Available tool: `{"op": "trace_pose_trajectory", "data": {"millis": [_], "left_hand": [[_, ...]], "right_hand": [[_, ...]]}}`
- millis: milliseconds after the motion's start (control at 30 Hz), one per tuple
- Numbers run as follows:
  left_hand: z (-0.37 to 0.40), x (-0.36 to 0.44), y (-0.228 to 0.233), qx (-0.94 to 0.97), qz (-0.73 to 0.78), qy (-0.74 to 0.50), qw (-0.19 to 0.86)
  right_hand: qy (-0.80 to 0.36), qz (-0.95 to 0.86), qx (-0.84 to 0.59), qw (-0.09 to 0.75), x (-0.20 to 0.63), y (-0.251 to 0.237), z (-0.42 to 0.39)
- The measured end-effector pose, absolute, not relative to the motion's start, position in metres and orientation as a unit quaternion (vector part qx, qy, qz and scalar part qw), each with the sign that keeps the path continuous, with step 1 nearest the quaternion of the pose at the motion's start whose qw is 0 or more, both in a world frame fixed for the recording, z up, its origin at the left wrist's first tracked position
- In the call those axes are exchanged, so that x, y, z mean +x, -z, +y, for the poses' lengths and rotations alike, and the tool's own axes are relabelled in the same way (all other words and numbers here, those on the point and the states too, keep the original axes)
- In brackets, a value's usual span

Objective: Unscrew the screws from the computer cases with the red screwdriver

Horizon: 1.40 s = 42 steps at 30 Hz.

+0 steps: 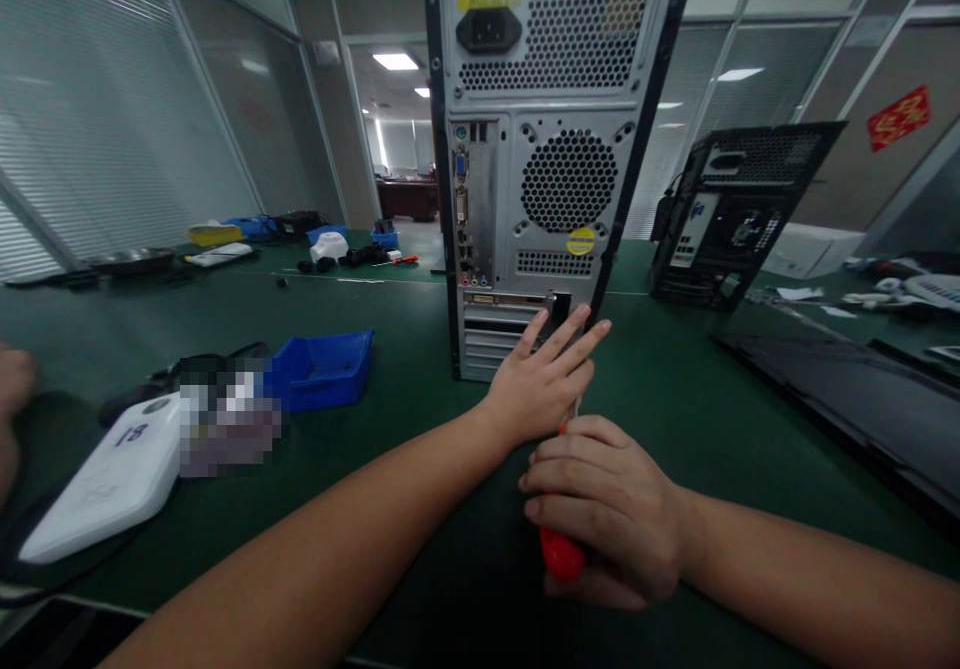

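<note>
A silver computer tower [510, 209] stands upright on the green table, its rear panel facing me. My left hand [541, 384] lies with fingers spread over the expansion slots at the lower right of that panel. Just below it, my right hand [615, 504] is wrapped around the red handle of a screwdriver [561, 554]. The screwdriver's thin shaft points up toward the slot area, and its tip is hidden behind my left hand.
Left of the tower sits a blue tray [322, 369], with a white device [112, 479] nearer me. A second, black tower [739, 214] stands back right, and a dark flat panel [847, 419] lies at right. Another person's hand [13, 379] shows at the left edge.
</note>
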State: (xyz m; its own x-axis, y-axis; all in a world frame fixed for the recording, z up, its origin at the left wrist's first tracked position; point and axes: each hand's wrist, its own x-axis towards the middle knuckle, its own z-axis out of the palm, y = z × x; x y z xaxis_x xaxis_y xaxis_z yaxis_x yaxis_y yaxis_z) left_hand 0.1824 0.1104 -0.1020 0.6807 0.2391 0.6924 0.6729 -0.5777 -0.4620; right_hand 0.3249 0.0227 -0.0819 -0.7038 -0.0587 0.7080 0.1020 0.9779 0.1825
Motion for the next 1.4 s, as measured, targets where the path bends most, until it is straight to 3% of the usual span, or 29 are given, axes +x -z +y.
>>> {"op": "trace_pose_trajectory", "data": {"millis": [367, 833, 1167, 1400], "left_hand": [[0.109, 0.183, 0.104, -0.835, -0.272, 0.293, 0.377], [0.110, 0.182, 0.103, -0.818, -0.261, 0.305, 0.411], [0.114, 0.181, 0.101, -0.803, -0.245, 0.328, 0.433], [0.114, 0.178, 0.097, -0.793, -0.244, 0.322, 0.456]], "right_hand": [[0.077, -0.906, 0.007, 0.416, 0.323, 0.089, 0.021], [0.058, -0.926, 0.035, 0.372, 0.322, 0.103, 0.031], [0.116, -0.919, 0.120, 0.357, 0.321, 0.104, 0.020], [0.108, -0.926, 0.079, 0.352, 0.323, 0.112, 0.018]]}}
